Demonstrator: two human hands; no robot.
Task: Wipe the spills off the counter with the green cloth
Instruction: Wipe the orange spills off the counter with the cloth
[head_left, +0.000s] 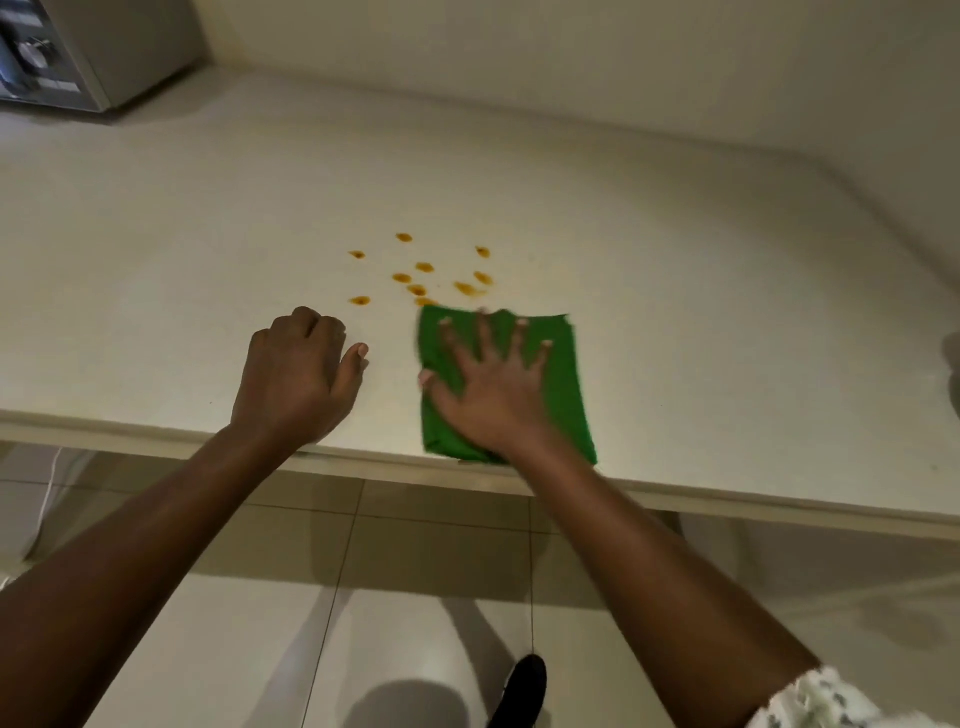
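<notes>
Right hand (493, 387) presses the green cloth (563, 395) flat, fingers splayed. Orange spills (423, 267) sit at its eleven o'clock; left hand (296, 374) rests clenched on the worktop (727, 312)

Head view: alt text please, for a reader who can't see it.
A person's right hand presses a folded green cloth flat on a pale counter, at the near edge of a cluster of orange-brown spills. The left hand rests beside it, fingers curled, holding nothing.
</notes>
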